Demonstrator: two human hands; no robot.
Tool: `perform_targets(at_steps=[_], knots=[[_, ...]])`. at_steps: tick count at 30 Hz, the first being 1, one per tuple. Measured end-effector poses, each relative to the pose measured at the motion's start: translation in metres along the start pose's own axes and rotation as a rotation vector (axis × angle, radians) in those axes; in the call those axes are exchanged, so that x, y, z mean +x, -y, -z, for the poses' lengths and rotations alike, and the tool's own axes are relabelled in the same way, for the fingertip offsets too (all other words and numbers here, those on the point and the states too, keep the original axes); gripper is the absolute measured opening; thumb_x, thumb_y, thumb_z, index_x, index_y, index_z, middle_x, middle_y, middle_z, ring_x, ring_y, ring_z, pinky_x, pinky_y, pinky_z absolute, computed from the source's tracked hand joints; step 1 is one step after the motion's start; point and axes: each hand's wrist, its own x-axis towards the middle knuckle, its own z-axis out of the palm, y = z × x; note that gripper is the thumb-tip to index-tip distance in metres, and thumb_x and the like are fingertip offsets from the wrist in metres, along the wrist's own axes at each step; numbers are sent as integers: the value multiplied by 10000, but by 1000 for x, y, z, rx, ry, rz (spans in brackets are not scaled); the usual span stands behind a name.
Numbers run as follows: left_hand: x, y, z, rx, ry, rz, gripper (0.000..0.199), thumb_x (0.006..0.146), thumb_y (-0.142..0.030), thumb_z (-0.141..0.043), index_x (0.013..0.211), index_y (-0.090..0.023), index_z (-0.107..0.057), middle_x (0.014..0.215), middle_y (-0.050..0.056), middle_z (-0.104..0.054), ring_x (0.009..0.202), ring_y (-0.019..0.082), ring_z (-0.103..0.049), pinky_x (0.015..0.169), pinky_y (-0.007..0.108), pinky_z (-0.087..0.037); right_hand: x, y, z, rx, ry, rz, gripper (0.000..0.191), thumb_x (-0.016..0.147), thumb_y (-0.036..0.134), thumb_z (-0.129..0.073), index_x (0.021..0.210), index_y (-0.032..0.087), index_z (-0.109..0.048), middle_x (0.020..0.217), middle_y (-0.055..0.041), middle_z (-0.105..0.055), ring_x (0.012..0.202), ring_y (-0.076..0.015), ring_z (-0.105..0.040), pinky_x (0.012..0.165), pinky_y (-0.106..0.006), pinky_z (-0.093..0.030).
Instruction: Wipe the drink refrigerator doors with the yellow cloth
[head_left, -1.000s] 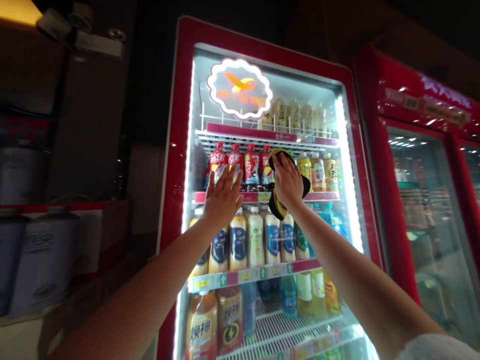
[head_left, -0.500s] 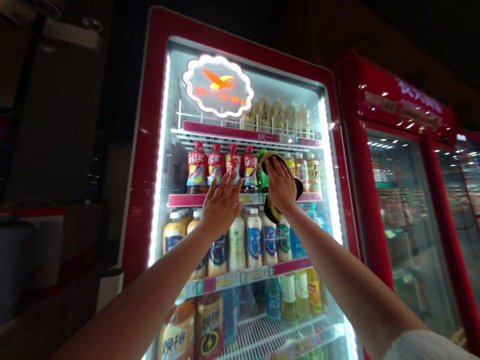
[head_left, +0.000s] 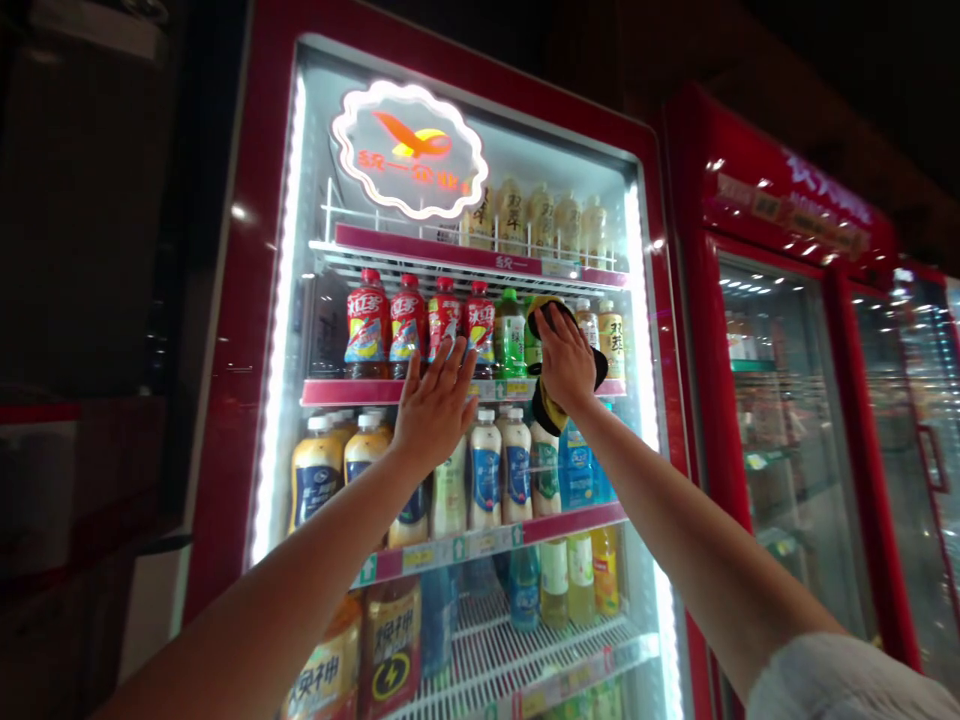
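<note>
My left hand (head_left: 435, 405) lies flat against the glass door (head_left: 559, 150) of a lit drinks fridge, fingers stretched out and holding nothing. To its right, my right hand (head_left: 566, 360) presses a yellow and black cloth (head_left: 551, 412) on the same glass, with parts of the cloth showing around the palm and fingers. Behind the glass stand red-capped bottles (head_left: 367, 318), a green bottle (head_left: 511, 335) and white-capped bottles (head_left: 486, 470). My hands and the cloth hide some of the bottles behind them.
A glowing sign (head_left: 409, 150) sits at the door's upper left. The fridge's red frame (head_left: 225, 300) surrounds the glass. On the right stands another red fridge (head_left: 787, 190) with glass doors. A pale box-like object (head_left: 154, 600) is at the lower left.
The fridge has shifted left in the view as the camera moved. Against the shelves, my right hand and the cloth are further right, uncovering the green bottle. My left hand stays flat, also further right.
</note>
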Motion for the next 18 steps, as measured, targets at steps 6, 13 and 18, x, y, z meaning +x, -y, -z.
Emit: perform_targets(at_steps=[6, 13, 18], knots=[[0, -11, -5, -8, 9, 34, 660, 1003, -303, -465, 1626, -260, -253, 1699, 90, -248, 1574, 272, -244, 1284, 614, -88, -47, -5, -6, -11, 3, -10, 581, 1002, 161, -344, 1568, 257, -434, 1661, -39, -373, 1521, -253, -359, 1249, -483, -306], [20, -32, -19, -31, 12, -39, 675, 989, -281, -497, 1623, -262, -267, 1695, 80, -261, 1581, 269, -223, 1289, 603, -83, -12, -40, 5, 25, -3, 13, 558, 1015, 168, -337, 1552, 259, -457, 1648, -35, -400, 1507, -239, -384, 1244, -474, -319], [15, -40, -21, -28, 22, -24, 642, 1001, -296, -484, 1614, -266, -295, 1694, 78, -263, 1581, 264, -219, 1293, 582, -99, -42, -62, 3, 14, -20, -116, 570, 1008, 167, -341, 1565, 240, -436, 1652, -63, -389, 1530, -258, -342, 1228, -494, -340]])
